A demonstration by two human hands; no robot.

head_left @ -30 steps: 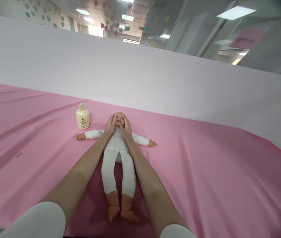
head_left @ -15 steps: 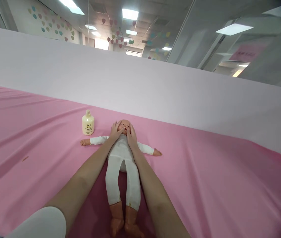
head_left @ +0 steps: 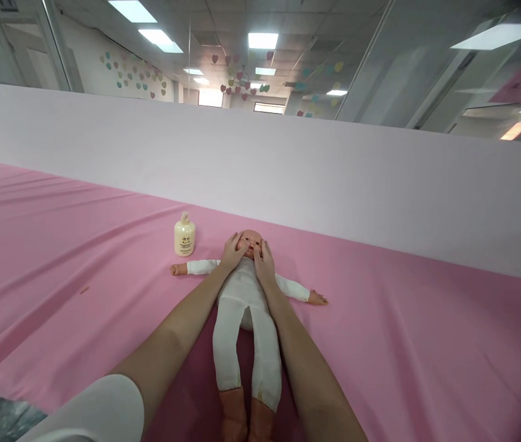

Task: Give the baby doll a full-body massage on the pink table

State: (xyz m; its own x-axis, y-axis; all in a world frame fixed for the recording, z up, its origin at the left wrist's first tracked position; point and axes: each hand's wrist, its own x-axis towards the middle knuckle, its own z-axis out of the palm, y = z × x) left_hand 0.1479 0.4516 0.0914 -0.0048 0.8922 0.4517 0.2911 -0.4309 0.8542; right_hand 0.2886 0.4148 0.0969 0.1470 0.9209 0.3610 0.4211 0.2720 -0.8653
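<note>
A baby doll with a white cloth body lies on its back, arms stretched out sideways and feet toward me. My left hand rests along the left side of the doll's head, its fingers extended and the thumb on the cheek. On the other side my right hand lies flat against the opposite cheek, fingers pointing up past the face. Between the two hands the doll's eyes and red mouth show. Left of the head, apart from my hands, stands a cream pump bottle with a small printed face.
Beneath the doll spreads a pink sheet with folds. A low white wall runs behind it, topped by glass. A small brownish strip lies at the left. Floor shows at the lower left corner.
The view has shifted, so the doll, bottle and hands sit further right and slightly lower. Both hands stay on the doll's cheeks, with only slight finger movement.
</note>
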